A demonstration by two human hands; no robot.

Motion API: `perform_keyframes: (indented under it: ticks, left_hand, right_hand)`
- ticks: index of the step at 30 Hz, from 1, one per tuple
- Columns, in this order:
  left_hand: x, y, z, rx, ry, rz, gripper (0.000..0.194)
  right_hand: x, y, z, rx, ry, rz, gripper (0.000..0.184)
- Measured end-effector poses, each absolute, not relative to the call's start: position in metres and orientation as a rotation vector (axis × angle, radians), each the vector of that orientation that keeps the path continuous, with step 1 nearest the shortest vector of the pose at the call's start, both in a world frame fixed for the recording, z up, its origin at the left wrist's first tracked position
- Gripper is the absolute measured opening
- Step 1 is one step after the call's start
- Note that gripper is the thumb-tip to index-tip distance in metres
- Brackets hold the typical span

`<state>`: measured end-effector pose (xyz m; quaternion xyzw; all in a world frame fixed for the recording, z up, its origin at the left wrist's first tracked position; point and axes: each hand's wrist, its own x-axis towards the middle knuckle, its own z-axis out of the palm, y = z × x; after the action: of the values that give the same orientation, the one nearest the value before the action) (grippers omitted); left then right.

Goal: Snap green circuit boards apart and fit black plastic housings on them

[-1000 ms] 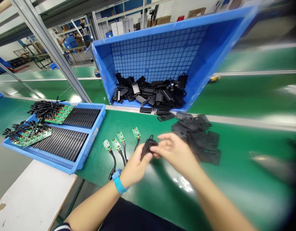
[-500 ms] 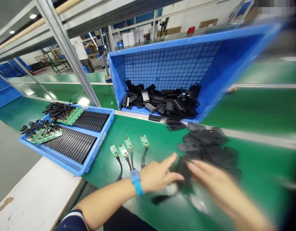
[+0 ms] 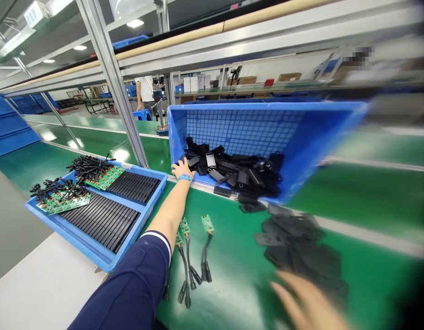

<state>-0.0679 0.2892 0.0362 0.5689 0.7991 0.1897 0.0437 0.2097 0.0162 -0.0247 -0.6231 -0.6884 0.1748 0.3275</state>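
Note:
My left hand point(image 3: 182, 167) is stretched far forward into the tilted blue bin point(image 3: 267, 106). Its fingers lie spread on the left end of the heap of black plastic housings point(image 3: 239, 172) inside. A blue wristband shows at the wrist. My right hand point(image 3: 301, 305) hovers low at the bottom right, smeared by motion, just in front of a loose pile of flat black covers point(image 3: 294, 243) on the green mat. Small green circuit boards with black cables point(image 3: 207, 224) lie on the mat beside my left forearm.
A shallow blue tray point(image 3: 129, 238) at the left holds rows of black slots and green boards with cable bundles point(image 3: 67, 201). A slanted metal post point(image 3: 112, 78) rises behind it. A white bench top point(image 3: 43, 284) is at the lower left. A person point(image 3: 145, 91) stands far back.
My hands have parted. The left one has gone from the mat in front of me forward into the bin, the right has dropped lower right. The black piece once held is no longer in them.

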Motion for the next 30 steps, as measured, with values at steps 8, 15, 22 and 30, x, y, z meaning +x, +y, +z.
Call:
perform_keyframes:
  ticks: [8, 15, 22, 30]
  left_hand:
    - [-0.053, 0.238, 0.014, 1.806, 2.269, 0.635, 0.052]
    - [-0.064, 0.165, -0.006, 1.769, 1.898, 0.798, 0.056]
    - [-0.069, 0.136, 0.013, 1.309, 1.496, 1.141, 0.047]
    - [-0.051, 0.080, 0.017, 0.801, 1.162, 1.194, 0.019]
  right_hand:
    - [0.076, 0.067, -0.010, -1.921, -2.082, 0.439, 0.029]
    - [0.114, 0.067, -0.012, -1.929, -1.935, 0.833, 0.026]
    - [0.144, 0.028, 0.003, -1.311, -0.945, 1.369, 0.022]
    - [0.129, 0.012, 0.022, -1.383, -0.826, 1.233, 0.027]
